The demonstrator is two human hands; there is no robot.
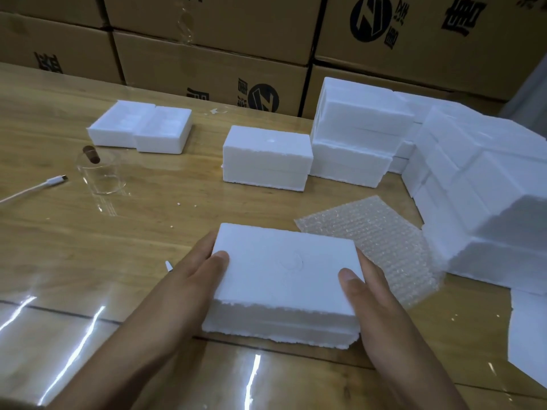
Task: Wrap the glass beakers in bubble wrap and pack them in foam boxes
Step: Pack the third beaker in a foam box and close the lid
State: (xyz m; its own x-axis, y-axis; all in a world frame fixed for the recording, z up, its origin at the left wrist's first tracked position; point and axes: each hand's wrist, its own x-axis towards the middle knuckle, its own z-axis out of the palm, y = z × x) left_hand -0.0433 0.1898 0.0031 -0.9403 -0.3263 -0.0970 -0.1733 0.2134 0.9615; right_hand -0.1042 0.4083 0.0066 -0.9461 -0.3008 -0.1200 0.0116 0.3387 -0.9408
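A closed white foam box point(284, 276) lies on the wooden table near me. My left hand point(192, 279) grips its left side, thumb on the lid. My right hand point(367, 288) grips its right side, thumb on top as well. A sheet of bubble wrap point(384, 241) lies flat just right of and behind the box. An empty clear glass beaker point(100, 173) stands upright at the left of the table. An open foam box point(142, 128), its two halves side by side, sits behind the beaker.
Another closed foam box point(266, 156) stands mid-table, with stacks of foam boxes point(444, 149) along the right. Cardboard cartons point(207, 39) wall the back. A white cable point(32, 189) lies at the left, and a white sheet point(529, 335) at the right edge.
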